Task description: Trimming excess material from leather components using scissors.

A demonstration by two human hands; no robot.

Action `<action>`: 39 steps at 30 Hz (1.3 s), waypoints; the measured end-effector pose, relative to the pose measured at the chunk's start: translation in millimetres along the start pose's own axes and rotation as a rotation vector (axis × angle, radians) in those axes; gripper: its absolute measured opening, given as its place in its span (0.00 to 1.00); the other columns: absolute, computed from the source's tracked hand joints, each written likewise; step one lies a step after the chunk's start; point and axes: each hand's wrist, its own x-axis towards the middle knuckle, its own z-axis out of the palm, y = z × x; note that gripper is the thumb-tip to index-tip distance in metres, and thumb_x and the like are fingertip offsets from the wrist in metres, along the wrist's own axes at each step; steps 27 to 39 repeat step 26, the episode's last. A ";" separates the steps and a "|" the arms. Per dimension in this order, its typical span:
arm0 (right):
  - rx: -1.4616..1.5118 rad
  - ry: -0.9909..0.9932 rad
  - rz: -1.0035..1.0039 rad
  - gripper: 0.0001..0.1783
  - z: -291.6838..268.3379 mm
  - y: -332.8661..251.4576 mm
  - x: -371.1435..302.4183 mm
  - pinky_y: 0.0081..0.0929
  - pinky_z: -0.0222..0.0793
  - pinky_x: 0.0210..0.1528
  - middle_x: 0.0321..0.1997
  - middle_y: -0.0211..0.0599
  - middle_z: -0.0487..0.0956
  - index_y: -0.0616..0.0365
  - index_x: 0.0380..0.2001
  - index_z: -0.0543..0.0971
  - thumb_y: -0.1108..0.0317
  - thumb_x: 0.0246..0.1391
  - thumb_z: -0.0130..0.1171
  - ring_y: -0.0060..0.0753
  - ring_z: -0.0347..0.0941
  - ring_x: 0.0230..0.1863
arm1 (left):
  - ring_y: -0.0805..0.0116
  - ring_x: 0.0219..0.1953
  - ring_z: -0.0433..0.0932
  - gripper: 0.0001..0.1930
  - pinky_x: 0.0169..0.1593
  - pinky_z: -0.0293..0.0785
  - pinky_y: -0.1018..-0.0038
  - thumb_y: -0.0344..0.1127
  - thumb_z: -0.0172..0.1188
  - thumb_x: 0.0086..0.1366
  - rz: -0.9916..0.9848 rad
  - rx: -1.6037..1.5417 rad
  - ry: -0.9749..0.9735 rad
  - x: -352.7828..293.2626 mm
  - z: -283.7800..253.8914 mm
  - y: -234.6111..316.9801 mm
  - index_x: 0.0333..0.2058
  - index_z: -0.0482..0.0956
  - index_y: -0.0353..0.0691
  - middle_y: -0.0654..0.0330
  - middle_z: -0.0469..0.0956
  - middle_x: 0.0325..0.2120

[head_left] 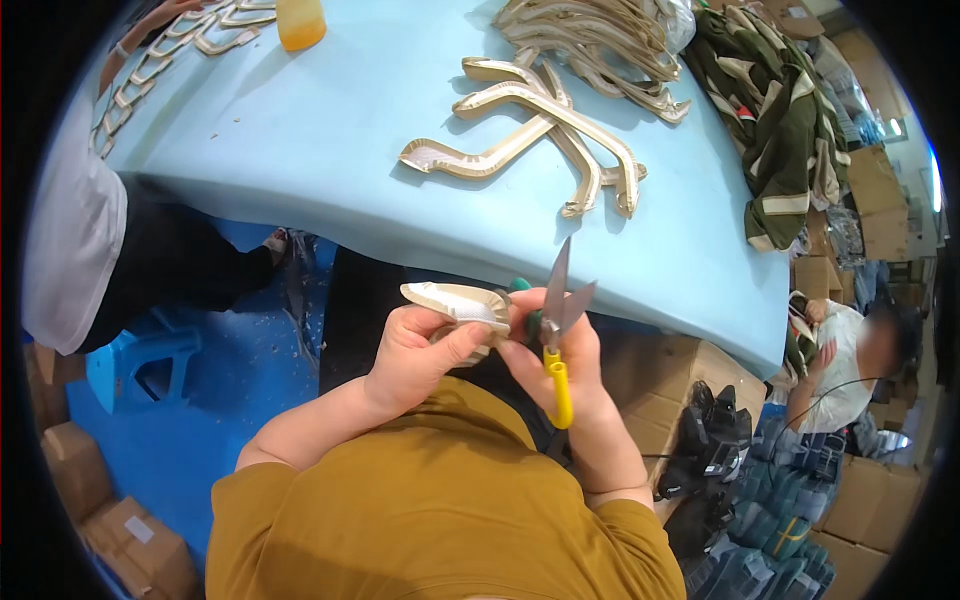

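My left hand (405, 355) is closed, pinching a curved beige fabric piece (450, 298) with a pale inner face between thumb and fingers. The piece is in front of my chest, just off the table's near edge. My right hand (578, 362) has a pair of scissors (557, 287) tucked in it, blades spread and tilted upward, with a yellow handle loop below. The fingertips of that hand also meet the right end of the fabric piece. Part of the piece and the scissors' other handle are hidden by my fingers.
On the light blue table (330, 130), several curved beige strips (490, 163) lie crossed, with a bundle (590, 30) behind them. A yellow-orange container (301, 25) stands far left; green garments (775, 120) lie right. A person (75, 240) stands left, near a blue stool (150, 365). Another person (845, 360) is right.
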 end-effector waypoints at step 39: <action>-0.823 0.055 -0.034 0.24 -42.4 -9.6 5.0 0.22 0.70 0.31 0.29 0.35 0.74 0.60 0.38 0.73 0.69 0.36 0.70 0.29 0.71 0.26 | 0.77 0.31 0.72 0.17 0.34 0.68 0.78 0.37 0.61 0.54 -0.047 -0.166 0.129 18.4 -2.1 6.5 0.42 0.72 0.39 0.66 0.75 0.31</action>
